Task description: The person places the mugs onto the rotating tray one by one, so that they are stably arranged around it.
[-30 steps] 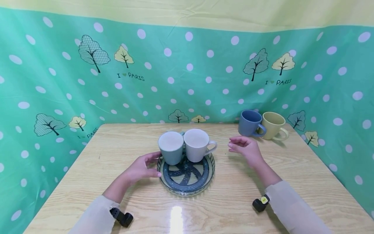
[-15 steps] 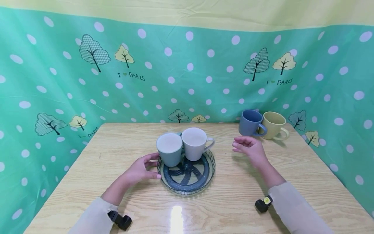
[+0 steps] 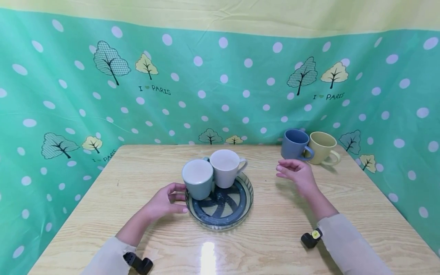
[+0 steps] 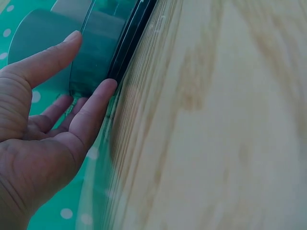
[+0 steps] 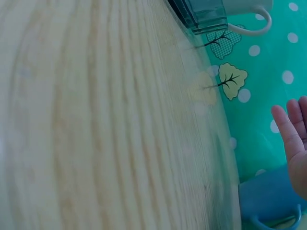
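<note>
A round clear-walled tray (image 3: 221, 222) with a dark blue spoked pattern sits mid-table. On its back left part stand two mugs side by side: a grey-green mug (image 3: 198, 183) and a white mug (image 3: 224, 172) with its handle to the right. My left hand (image 3: 165, 203) is at the tray's left edge, fingers loosely extended; the left wrist view has the fingertips right at the tray's side wall (image 4: 98, 57). Off to the right, my right hand (image 3: 298, 176) hovers with relaxed fingers, holding nothing, in front of a blue mug (image 3: 293, 143).
A pale yellow mug (image 3: 319, 149) stands beside the blue one at the table's back right corner. Behind the wooden table (image 3: 261, 244) hangs a green dotted curtain (image 3: 165, 126). Each sleeve carries a small black camera.
The tray has turned counterclockwise, so both mugs have shifted left, the grey-green one also nearer. My left hand stays at the edge; the right hand has drifted slightly right.
</note>
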`<action>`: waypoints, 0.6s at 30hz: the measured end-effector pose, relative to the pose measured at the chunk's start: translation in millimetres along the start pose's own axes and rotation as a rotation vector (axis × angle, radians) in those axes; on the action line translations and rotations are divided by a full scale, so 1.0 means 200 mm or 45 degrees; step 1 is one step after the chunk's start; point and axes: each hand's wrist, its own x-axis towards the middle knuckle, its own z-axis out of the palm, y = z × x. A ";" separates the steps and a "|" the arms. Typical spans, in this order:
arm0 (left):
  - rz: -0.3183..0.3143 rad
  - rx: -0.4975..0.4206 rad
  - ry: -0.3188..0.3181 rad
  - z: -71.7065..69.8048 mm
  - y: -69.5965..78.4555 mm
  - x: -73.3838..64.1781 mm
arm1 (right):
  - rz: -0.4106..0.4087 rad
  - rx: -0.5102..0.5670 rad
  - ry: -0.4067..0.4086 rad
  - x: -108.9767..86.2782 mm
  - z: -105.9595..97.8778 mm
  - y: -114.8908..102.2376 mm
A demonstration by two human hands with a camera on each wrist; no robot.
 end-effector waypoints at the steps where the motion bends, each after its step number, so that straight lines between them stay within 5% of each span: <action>1: 0.001 -0.001 -0.001 0.00 0.00 0.00 | -0.005 0.006 0.002 0.00 0.00 0.00; 11: -0.016 0.001 0.022 0.00 -0.02 0.00 | -0.002 -0.029 0.042 -0.01 -0.04 -0.01; 18: 0.000 0.060 0.049 -0.01 -0.01 0.01 | 0.021 -0.186 0.040 -0.02 -0.10 -0.02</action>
